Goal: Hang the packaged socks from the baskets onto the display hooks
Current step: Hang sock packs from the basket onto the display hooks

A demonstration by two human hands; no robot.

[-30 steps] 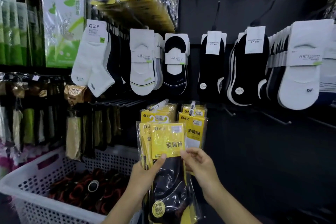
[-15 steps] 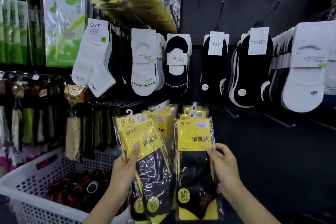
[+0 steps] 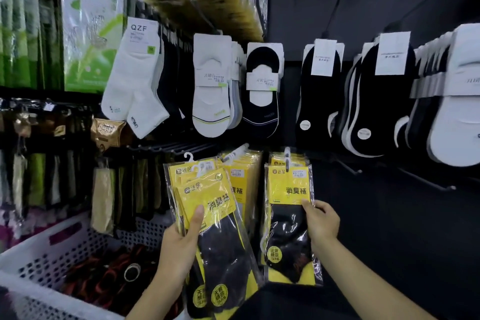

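Beside the white perforated plastic basket [image 3: 39,254], the left hand [image 3: 181,244] grips a fanned stack of yellow-and-black plastic-wrapped sock packs [image 3: 207,197]. Its thumb presses the front card and its fingers are hidden behind. The stack's top leans left. The right hand [image 3: 320,221] pinches the right edge of 1 matching pack [image 3: 288,215], upright with its long axis vertical. That pack's hanger sits at the white-tipped metal display hook [image 3: 287,152], straight above and beyond the right hand, the nearer 1, in front of hung packs [image 3: 298,157]. I cannot tell whether it is threaded on.

"QZF" on white sock's label [image 3: 142,31], "消臭袜" on yellow sock packet [image 3: 288,218]
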